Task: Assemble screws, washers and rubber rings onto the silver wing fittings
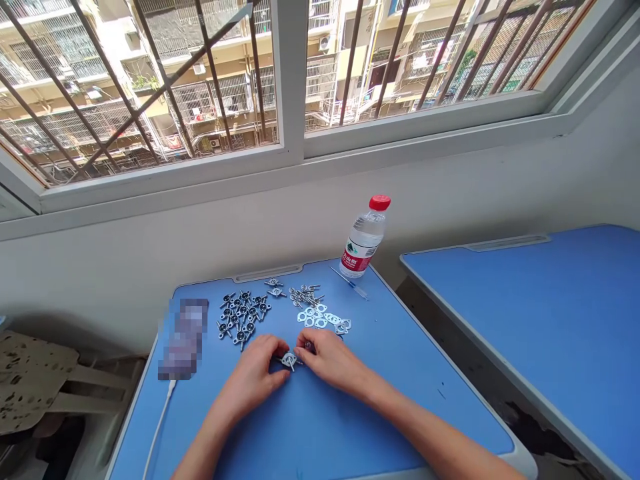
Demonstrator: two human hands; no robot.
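Note:
My left hand (257, 370) and my right hand (327, 357) meet over the blue desk (310, 427), fingers pinched together on one small metal part (289, 361) with a pin sticking out of it. Just beyond my left hand lies a cluster of several dark assembled metal parts (242, 315). Beyond my right hand lie several flat silver plates (323, 319) and a small heap of metal pins (305, 294).
A water bottle (365, 238) with a red cap stands at the desk's far right corner, a thin clear pen (349, 283) beside it. A blurred phone (184, 339) with a white cable (159, 427) lies at the left. A second blue desk (550, 320) stands to the right across a gap.

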